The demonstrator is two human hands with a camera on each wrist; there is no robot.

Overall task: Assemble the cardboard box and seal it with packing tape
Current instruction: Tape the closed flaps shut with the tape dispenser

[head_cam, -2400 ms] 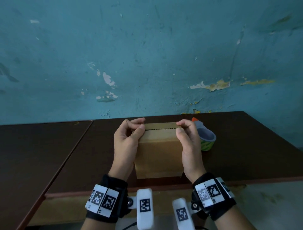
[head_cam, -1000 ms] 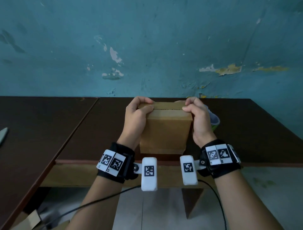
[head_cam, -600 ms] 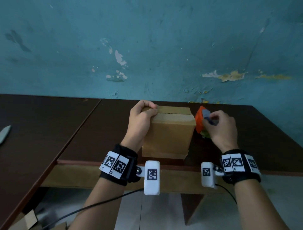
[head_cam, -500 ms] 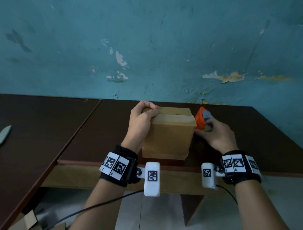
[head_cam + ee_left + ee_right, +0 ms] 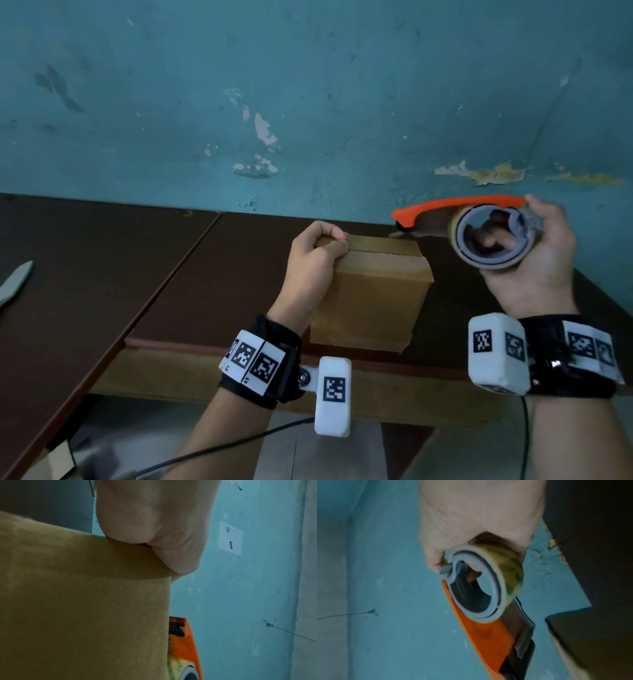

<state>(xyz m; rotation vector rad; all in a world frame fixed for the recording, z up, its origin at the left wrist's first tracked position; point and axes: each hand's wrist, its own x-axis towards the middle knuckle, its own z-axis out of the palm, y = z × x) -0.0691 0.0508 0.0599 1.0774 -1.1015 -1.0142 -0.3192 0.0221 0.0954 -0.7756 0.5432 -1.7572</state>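
Head view: the left hand [image 5: 313, 255] is clamping the closed top flaps of the small brown cardboard box [image 5: 371, 294], which is sitting at the near edge of the dark wooden table [image 5: 239, 274]. The right hand [image 5: 534, 260], off the box a second ago, is now lifting the orange-framed tape dispenser [image 5: 479, 228], fingers curled through its grey core. The seam is untaped; sealing is likely beginning.

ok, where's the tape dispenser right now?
In the head view the tape dispenser is off the table, held in the right hand, up and right of the cardboard box; its orange nose points left toward the box's far right corner.
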